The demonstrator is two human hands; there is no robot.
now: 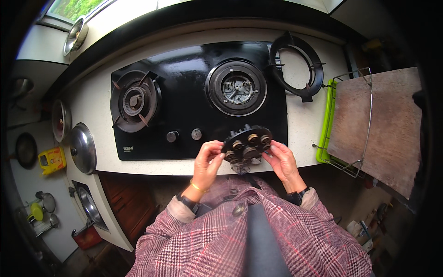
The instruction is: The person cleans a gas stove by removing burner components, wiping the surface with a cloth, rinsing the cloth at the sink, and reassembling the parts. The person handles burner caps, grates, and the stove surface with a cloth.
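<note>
Between my two hands a round dark metal burner part point(247, 143) is held tilted by its rim, over the front edge of the gas hob point(183, 90). Several short brass-coloured stubs stick out of the face turned toward me. My left hand point(209, 159) pinches its left side, and my right hand point(282, 159) grips the right side. Just beneath it, a crumpled wire-like bundle point(241, 168) is partly hidden. The hob's right burner opening point(238, 89) is uncovered, showing metal fittings inside. On the left burner point(134, 101), the cap and pan support are in place.
A black pan support ring point(316, 74) rests across the hob's right edge and the counter point(304, 119). Farther right, a wooden board point(377, 121) stands in a wire rack by a green tray point(325, 138). A pot lid point(83, 149) lies left, near a sink point(90, 204).
</note>
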